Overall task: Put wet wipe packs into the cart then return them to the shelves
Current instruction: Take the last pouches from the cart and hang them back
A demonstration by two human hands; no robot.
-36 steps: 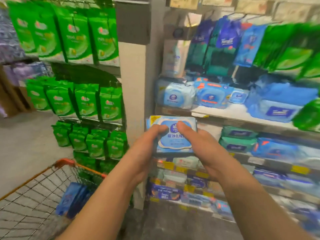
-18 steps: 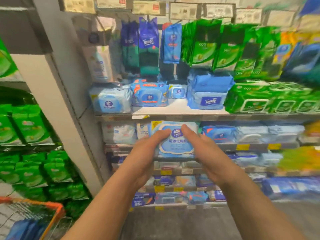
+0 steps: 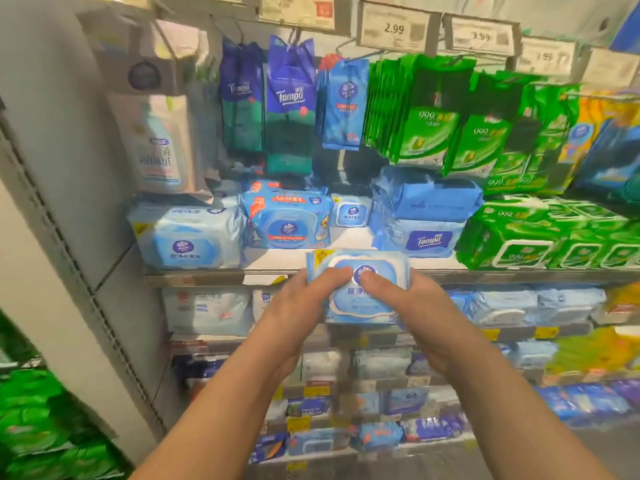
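Observation:
A light blue wet wipe pack (image 3: 360, 299) with a white label is held between both hands at chest height, just in front of the upper white shelf (image 3: 349, 237). My left hand (image 3: 298, 313) grips its left side with the thumb on the front. My right hand (image 3: 419, 313) grips the right side, thumb near the round logo. A bare stretch of shelf lies directly behind the pack, between a blue-orange wipe pack (image 3: 287, 220) and stacked Tempo packs (image 3: 422, 220). The cart is out of view.
Hanging blue and green packs (image 3: 426, 112) fill hooks above the shelf. Green packs (image 3: 540, 237) sit at the right. Lower shelves hold more blue and white packs (image 3: 207, 310). A grey pillar (image 3: 62, 188) stands at the left, green packs (image 3: 38, 420) beyond it.
The view has swung right from the cart to face the shelves and drawn closer. Both hands kept hold of the pack and raised it toward the upper shelf.

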